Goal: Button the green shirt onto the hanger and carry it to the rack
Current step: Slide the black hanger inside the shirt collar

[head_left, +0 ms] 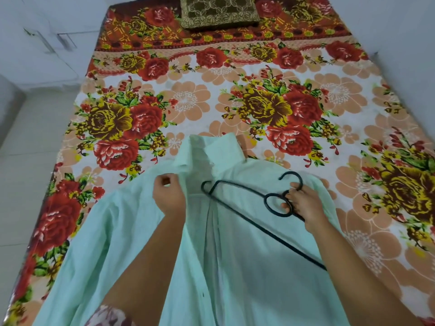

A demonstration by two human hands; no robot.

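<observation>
Along the near edge of the bed (259, 74), the green shirt (247, 278) lies spread out with its hem toward the person and its collar (219, 147) pointing away. Its front is parted down the middle, so no button looks fastened yet. The left hand (168, 196) has its fingers curled tight on the edge of one front panel just below the collar, probably to hold that side open and make room at the shoulder. The right hand (303, 205) is clamped on the black hanger (267, 203) at its rings, below the hook. The hanger lies slantwise on top of the shirt, one end reaching toward the opened neck, so it seems about to be slid inside. Threading it comes first; buttoning would only get in the way now. Beyond the collar the flowered sheet runs bare to a brown patterned pillow (220, 12) at the far end. No rack is in view.
</observation>
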